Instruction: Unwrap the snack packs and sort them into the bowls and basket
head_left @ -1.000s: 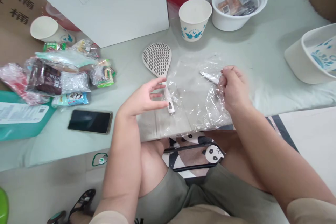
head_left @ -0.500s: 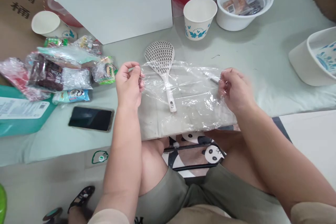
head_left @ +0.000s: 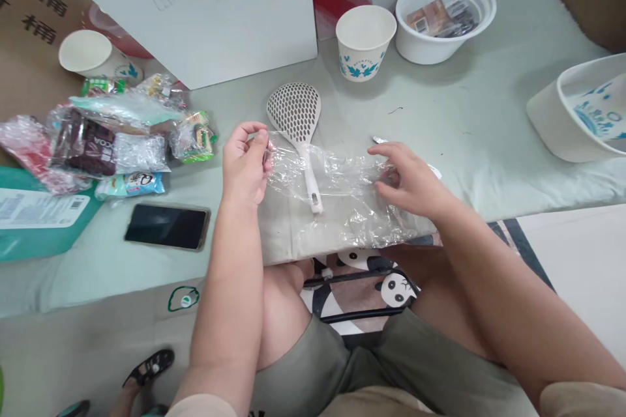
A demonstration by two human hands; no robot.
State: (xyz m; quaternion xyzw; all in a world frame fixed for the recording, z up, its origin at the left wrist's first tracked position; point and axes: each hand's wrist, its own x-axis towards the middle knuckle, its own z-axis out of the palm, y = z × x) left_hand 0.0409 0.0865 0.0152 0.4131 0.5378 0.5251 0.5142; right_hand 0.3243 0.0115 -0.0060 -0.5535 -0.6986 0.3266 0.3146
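My left hand point(head_left: 248, 159) pinches the left edge of a clear plastic bag point(head_left: 337, 172) between thumb and fingers. The crinkled film spreads rightward over the handle of a white slotted skimmer point(head_left: 294, 111), which lies on the table with its round perforated head pointing away from me. My right hand point(head_left: 408, 179) is at the bag's right side, thumb and fingers apart, holding nothing that shows. A thin utensil with a metal tip point(head_left: 379, 139) lies partly hidden behind that hand; its kind cannot be made out.
A paper cup point(head_left: 366, 45) and a white bowl point(head_left: 408, 45) with small packets stand behind. A white tub point(head_left: 552, 117) is at the right. Packaged snacks point(head_left: 88, 140) pile up at the left, near a phone point(head_left: 167, 227). A white box point(head_left: 235, 19) stands at the back.
My right hand has let go of the bag's right edge, opened and moved a little left. The film has slackened and sunk lower, uncovering the skimmer's head. My left hand still grips its edge.
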